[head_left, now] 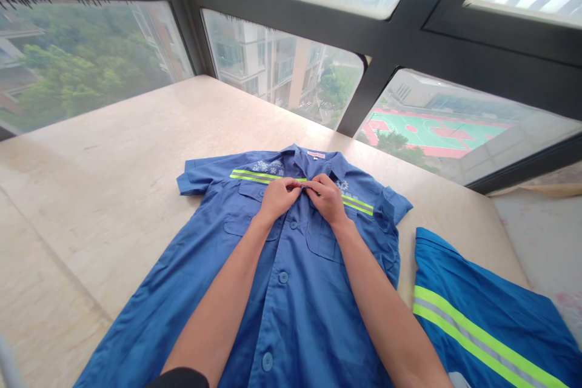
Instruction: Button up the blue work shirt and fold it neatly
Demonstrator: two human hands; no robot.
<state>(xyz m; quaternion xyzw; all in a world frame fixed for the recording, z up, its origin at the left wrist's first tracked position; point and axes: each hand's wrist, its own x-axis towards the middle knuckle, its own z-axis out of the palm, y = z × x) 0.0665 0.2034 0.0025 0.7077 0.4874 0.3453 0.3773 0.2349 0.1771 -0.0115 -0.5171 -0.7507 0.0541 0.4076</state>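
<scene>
A blue short-sleeved work shirt [313, 309] lies spread face up, its collar pointing away from me. Yellow-green reflective bands cross its chest, and white printing shows above them. My left hand [280, 199] and my right hand [325, 197] meet at the upper front placket, fingertips pinched on the fabric edge there. Whether a button is between the fingers is hidden. Below my hands, a button [293, 225], a second button [284, 277] and a third button [267, 361] run down the front, apparently fastened.
The shirt rests on a beige stone ledge [91, 194]. To the right lies another blue garment [482, 291] with yellow-green and grey stripes. Dark window frames [291, 6] border the ledge at the back, with buildings, trees and a sports court outside.
</scene>
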